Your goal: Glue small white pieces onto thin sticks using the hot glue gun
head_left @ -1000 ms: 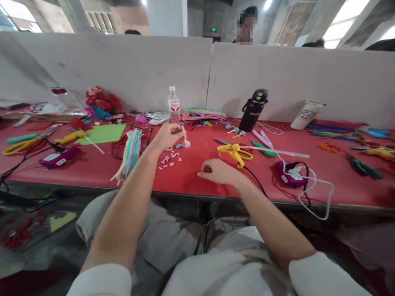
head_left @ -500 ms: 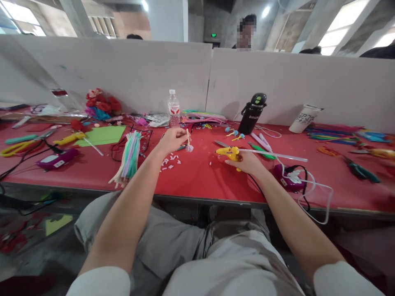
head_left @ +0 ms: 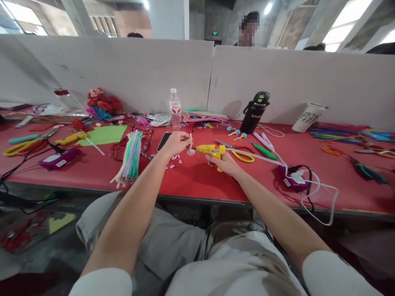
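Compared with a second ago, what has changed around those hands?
The right hand, empty then, has taken hold of the yellow glue gun and carried it leftward, close to the small pale-purple stemmed piece. The left hand still holds that piece; the water bottle and black flask stand where they were.

Bright windows (head_left: 348, 24) light both upper corners; a lamp (head_left: 268, 8) glares overhead. The floor (head_left: 61, 240) is dim. Wide-angle distortion stretches the edges.
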Demonstrator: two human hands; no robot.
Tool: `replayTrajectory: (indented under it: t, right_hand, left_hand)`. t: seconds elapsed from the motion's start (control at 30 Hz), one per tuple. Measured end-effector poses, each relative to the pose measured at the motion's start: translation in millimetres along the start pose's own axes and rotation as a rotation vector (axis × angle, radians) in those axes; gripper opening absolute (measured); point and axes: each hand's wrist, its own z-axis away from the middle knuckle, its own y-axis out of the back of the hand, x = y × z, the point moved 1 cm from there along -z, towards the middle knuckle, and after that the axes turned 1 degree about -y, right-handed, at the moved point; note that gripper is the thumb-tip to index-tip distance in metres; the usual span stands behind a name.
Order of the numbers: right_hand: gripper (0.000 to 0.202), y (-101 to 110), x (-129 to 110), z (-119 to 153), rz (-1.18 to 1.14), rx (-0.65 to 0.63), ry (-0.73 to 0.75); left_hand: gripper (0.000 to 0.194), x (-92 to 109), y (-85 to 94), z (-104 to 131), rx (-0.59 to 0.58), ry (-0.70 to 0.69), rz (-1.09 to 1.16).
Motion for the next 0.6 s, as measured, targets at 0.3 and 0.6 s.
replayTrajectory:
  t: [0.3,0.6]
  right_hand:
    - [0.04,2,4,3,0.083,0.0,-0.013]
    - [0.043,2,5,3,0.092,0.012,-0.018]
  left_hand:
    - [0.015,6,-0.7,2,0.026,0.056,0.063]
    - [0.019,9,1.1,4,0.035,0.024,0.042]
